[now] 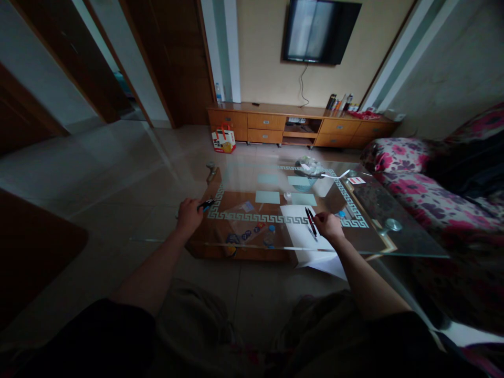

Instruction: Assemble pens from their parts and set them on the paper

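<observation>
My left hand [189, 216] is closed around a few dark pens [207, 204], one with a blue part, at the left end of the glass coffee table [246, 242]. The pens point right, over the glass. On the right, my right hand [329, 226] is closed, its fingers at dark, slim pens [311, 220] with a reddish part on one. How many of these it grips is hard to make out. White paper sheets [296, 233] show behind these pens, and the glass pattern crosses over them.
Under the glass are a small bottle [270, 236] and a clear bag [244, 228]. A plastic-covered basket [309, 167] and a card [356, 180] are farther back. A floral sofa [409, 194] stands right; a carton [223, 140] stands by the TV cabinet [265, 122].
</observation>
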The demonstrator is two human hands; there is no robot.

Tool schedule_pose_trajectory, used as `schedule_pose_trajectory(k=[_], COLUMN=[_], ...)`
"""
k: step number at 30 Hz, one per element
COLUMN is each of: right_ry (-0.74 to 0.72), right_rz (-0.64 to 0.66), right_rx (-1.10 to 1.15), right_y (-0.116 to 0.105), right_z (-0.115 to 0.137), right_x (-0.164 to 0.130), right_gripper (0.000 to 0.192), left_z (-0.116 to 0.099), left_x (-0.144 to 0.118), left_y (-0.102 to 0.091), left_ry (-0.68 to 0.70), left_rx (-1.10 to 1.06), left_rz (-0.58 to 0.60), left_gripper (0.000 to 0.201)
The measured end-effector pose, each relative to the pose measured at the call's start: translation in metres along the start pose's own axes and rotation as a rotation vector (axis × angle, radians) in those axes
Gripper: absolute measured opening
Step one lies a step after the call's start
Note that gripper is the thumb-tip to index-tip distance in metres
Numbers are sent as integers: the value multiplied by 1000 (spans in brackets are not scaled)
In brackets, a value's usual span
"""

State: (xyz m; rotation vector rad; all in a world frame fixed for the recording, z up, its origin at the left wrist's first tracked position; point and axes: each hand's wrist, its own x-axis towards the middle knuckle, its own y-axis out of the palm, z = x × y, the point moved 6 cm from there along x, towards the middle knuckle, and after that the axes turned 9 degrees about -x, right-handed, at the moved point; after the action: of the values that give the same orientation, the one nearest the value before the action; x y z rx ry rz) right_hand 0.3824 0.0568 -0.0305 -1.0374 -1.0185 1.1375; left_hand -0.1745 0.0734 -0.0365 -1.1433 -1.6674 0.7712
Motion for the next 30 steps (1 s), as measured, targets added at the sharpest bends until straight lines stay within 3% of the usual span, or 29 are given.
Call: schedule_pose_trajectory(k=[5, 16, 20, 25, 30], right_ry=[-7, -34, -78, -158, -160], right_rz=[-22, -46, -135, -258, -167], right_rx=[1, 19, 32, 90, 286], right_y=[-3, -11, -23, -42, -38], right_z=[2, 9, 20, 47, 75], right_x=[-1, -4, -8, -20, -33], right_gripper=[28, 25, 27, 29, 28], left_z=[9, 6, 2, -31, -95], left_x=[-1, -1, -3, -5, -21], left_y=[4, 2, -4, -21, -24], left_ry=[-41, -56, -49, 72, 200], left_rx=[-24, -78, -77, -169, -245], left_rz=[10, 15, -16, -57, 4], left_gripper=[38, 37, 36, 37, 36])
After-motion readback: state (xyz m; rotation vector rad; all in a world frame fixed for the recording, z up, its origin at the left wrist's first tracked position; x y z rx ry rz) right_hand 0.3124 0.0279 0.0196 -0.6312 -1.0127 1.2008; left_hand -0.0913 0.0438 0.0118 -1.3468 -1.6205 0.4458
